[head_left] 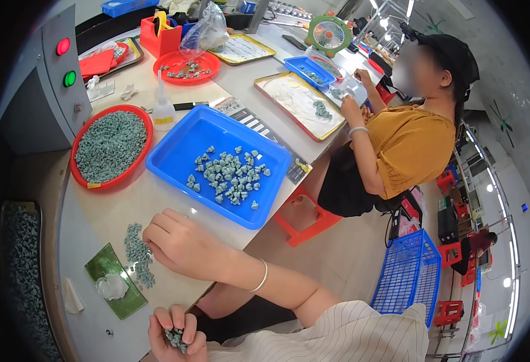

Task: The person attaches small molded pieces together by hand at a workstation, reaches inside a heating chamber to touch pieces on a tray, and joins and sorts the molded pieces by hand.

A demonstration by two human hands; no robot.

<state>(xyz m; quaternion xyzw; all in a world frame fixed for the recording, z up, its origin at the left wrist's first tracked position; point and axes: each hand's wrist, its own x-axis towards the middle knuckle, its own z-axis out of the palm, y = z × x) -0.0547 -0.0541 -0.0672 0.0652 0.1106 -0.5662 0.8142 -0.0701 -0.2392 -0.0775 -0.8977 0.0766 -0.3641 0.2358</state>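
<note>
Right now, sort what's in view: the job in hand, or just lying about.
Seemingly in the job: green bits in the left hand, pile by the right hand, blue tray, full red plate.

Probably just lying about: fan, plastic bag, tape, blue basket.

Pale, smooth tabletop [90,223] before me. Nearest: a loose pile of grey-green pieces [137,250] straight on the surface; just beside it, a green plate [104,262], flat. A white scrap [72,295] near my table's outer edge; one tiny ring [110,332] alone. Beyond the pile, a round red tray [126,177] and, on its other side, a large blue tray [180,148], one corner at the table edge. Between their far ends, a squeeze bottle [164,114], upright; a black-handled tool [189,105] lying next to it. A printed sheet [247,119] runs alongside the blue tray. Farther off: a red dish [215,67], a red tape dispenser [157,41], crumpled white bits [129,92].
</note>
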